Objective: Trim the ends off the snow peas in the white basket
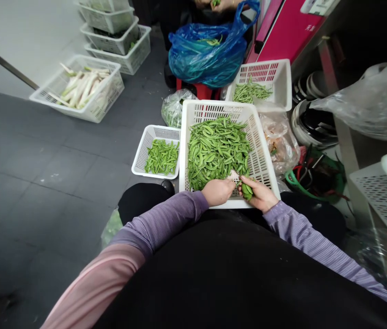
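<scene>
My right hand (258,194) grips a small bunch of green snow pea pods (247,192) just above the near rim of a large white plastic basket (221,107). My left hand (218,192) is pinched against those pods, fingertips meeting them at the pod ends. A pale scrap (233,174) lies near the fingers, too small to identify. The large basket holds a heap of loose snow peas (217,153). To its left, a smaller white basket (155,137) holds more pods (162,157).
Another white basket of peas (262,73) sits behind, beside a blue plastic bag (207,55). A co-worker's hands (219,3) show beyond it. White stalks fill a basket (77,87) on the grey tiled floor (42,183). Stacked baskets (111,41) stand behind it.
</scene>
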Available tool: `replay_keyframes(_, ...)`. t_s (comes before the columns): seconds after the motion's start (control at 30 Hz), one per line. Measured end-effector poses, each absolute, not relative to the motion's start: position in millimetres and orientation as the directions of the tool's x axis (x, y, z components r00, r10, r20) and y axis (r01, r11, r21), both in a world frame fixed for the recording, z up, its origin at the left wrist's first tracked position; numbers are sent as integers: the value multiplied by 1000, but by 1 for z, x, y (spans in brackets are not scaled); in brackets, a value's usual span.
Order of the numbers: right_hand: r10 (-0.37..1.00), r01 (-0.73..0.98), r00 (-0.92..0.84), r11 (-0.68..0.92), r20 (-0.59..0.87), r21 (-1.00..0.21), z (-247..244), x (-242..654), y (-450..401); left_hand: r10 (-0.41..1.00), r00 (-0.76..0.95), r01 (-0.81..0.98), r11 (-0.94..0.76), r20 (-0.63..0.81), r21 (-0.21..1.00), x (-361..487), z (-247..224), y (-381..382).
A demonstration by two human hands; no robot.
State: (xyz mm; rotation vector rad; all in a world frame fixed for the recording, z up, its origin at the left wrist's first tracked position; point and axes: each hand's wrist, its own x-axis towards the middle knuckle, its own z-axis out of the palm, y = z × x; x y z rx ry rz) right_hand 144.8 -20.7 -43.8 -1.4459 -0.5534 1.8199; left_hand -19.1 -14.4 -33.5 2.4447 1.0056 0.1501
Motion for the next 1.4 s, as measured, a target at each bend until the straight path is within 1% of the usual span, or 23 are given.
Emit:
replay_keyframes(0.03, 764, -258, -88, -637, -639, -726, -42, 144, -20, 660, 747, 612, -633, -82, 474, -20, -31, -15)
replay_keyframes(0.1, 754, -216, -120, -655, -646, -724, -36, 145, -21, 628, 777, 549, -642, -43, 535, -22, -29, -14)
replay_keyframes(0.17, 731, -145, -186, -681, -656, -718, -28, 147, -22, 675, 737, 554, -574, -34, 604, -24, -31, -8)
replay_keyframes(0.2, 721, -103, -216, -688, -659, -719, -23, 149, -23, 726, 684, 600, -513, -62, 614, -26, -34, -3)
replay_keyframes(0.3, 694, 9, -281, -689, -663, -725, -9, 156, -25, 876, 444, 799, -291, -190, 526, -30, -45, 11)
replay_keyframes(0.37, 670, 50, -312, -696, -673, -716, -3, 160, -26, 903, 375, 846, -239, -211, 476, -31, -49, 15)
replay_keyframes(0.43, 644, 75, -326, -712, -692, -699, -1, 164, -26, 885, 437, 817, -315, -162, 483, -30, -48, 12)
replay_keyframes(0.53, 607, 120, -337, -731, -720, -672, -6, 166, -25, 763, 643, 689, -536, -69, 487, -23, -42, -2)
replay_keyframes(0.63, 574, 181, -337, -738, -746, -650, -14, 167, -22, 601, 794, 578, -695, -96, 428, -18, -38, -12)
replay_keyframes(0.73, 539, 250, -362, -730, -761, -636, -19, 169, -15, 510, 854, 506, -768, -103, 392, -17, -39, -12)
replay_keyframes(0.8, 539, 347, -378, -671, -753, -655, -17, 169, -9, 510, 855, 499, -765, -89, 408, -17, -39, -10)
replay_keyframes(0.83, 552, 429, -379, -606, -742, -670, -14, 168, -6, 523, 848, 504, -748, -85, 431, -17, -38, -9)
replay_keyframes(0.93, 621, 707, -398, -261, -675, -657, -4, 159, -1, 583, 808, 520, -646, -78, 559, -16, -37, -7)
replay_keyframes(1.0, 691, 777, -421, -61, -588, -627, 1, 151, -2, 649, 754, 524, -499, -103, 690, -15, -37, -5)
replay_keyframes(1.07, 798, 748, -390, -17, -460, -664, 1, 147, -4, 716, 670, 525, -272, -195, 806, -14, -39, -2)
replay_keyframes(1.13, 909, 606, -237, -137, -343, -783, -6, 151, -2, 715, 611, 540, -64, -339, 839, -14, -42, -1)
replay_keyframes(1.17, 945, 473, -118, -217, -305, -854, -11, 157, 1, 694, 597, 574, -19, -403, 819, -14, -45, 0)
replay_keyframes(1.23, 950, 150, 112, -308, -293, -940, -25, 175, 12, 676, 572, 684, -82, -464, 725, -14, -51, -1)
replay_keyframes(1.27, 935, 34, 188, -312, -301, -949, -33, 184, 19, 683, 566, 732, -158, -462, 663, -14, -54, -2)
replay_keyframes(1.3, 924, -8, 222, -317, -310, -949, -40, 193, 26, 693, 565, 763, -232, -448, 603, -15, -57, -2)
replay_keyframes(1.33, 921, 27, 244, -318, -302, -948, -47, 200, 33, 698, 571, 778, -293, -431, 557, -15, -60, -3)
replay_keyframes(1.37, 928, 145, 249, -320, -278, -936, -53, 204, 39, 696, 582, 780, -334, -419, 529, -15, -62, -3)
replay_keyframes(1.4, 942, 338, 232, -312, -243, -888, -59, 205, 44, 688, 595, 777, -358, -416, 518, -15, -63, -3)
